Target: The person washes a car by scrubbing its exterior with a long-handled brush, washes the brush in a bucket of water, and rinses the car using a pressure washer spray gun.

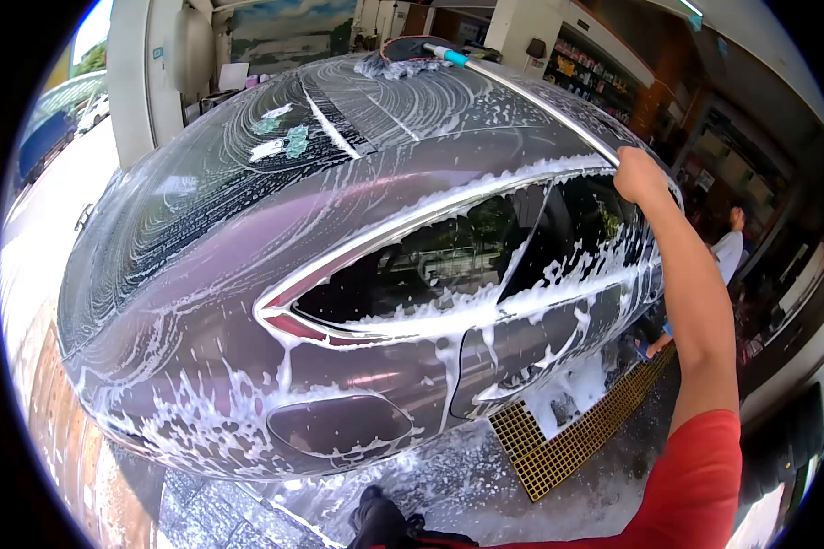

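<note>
The right hand (641,174) holds the silver pole (558,119) of a long wash mop (453,57). Its fingers are curled shut around the pole, pressed close together. The left hand is out of view, so I cannot tell how its fingers are. The arm is stretched up, with a red sleeve (691,476) at the bottom.

The mop reaches across the top of a dark, shiny car (339,210). Its fluffy grey mop head (407,69) rests on the soapy roof, and a blue-green joint links it to the pole. White suds make curvy lines on the sloped glass (211,183) and drip down the car's side. Thick foam sits along the bottom of the dark side window (430,256). Below that is a round fuel flap (339,425).

A yellow floor grate (558,457) lies on the wet ground beside the car. 1 dark shoe (371,503) shows near the bottom. On the right, 1 other person (731,247) in a pale top is partly hidden behind the arm.
</note>
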`<state>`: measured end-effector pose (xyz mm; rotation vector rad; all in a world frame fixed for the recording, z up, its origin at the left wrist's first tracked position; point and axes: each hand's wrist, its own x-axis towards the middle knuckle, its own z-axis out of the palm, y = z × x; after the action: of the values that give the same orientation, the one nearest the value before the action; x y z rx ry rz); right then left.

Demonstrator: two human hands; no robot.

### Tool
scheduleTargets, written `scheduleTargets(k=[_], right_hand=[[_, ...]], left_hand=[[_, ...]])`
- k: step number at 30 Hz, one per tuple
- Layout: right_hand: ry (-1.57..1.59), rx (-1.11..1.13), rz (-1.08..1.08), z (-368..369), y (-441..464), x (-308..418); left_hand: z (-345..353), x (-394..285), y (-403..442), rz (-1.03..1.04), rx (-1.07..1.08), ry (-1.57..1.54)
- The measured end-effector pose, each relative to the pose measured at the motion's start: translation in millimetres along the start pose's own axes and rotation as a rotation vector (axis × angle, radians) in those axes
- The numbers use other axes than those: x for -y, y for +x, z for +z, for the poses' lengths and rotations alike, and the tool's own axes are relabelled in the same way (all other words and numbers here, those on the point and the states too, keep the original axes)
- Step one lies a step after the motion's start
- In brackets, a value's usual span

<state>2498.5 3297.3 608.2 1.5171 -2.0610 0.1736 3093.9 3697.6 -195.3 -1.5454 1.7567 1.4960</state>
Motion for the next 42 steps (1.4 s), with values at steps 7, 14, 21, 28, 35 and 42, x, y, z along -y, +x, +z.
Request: scheduleTargets(k=[7,14,21,28,35,42], right_hand=[[0.064,0.068,-0.214,6.6,77.8,92.3],[-0.047,0.106,-0.196,20.7,114.8,-41.2],[-0.079,0.040,0.024,98.2,28.8,-357.6],[-0.087,-0.055,0.172,104.6,-44.1,-558.3],[0.055,-0.162,-0.171,113.7,-10.3,-579.3],[0.198,-0.215,-0.508,105.5,46.7,-351.9]], left_hand=[[-5.4,-63.2,4.7,-0.099,-0.009,-0.198],[-26.0,-116.9,33.5,0.361,-0.103,0.475],[-45.3,-228.1,52.8,-0.295,-0.046,-0.786],[98.8,-272.3,19.6,0.028,-0.016,0.066],[224.1,-367.2,14.3,0.179,0.129,0.498],[221.1,-409.3,55.0,-0.016,0.003,-0.196]])
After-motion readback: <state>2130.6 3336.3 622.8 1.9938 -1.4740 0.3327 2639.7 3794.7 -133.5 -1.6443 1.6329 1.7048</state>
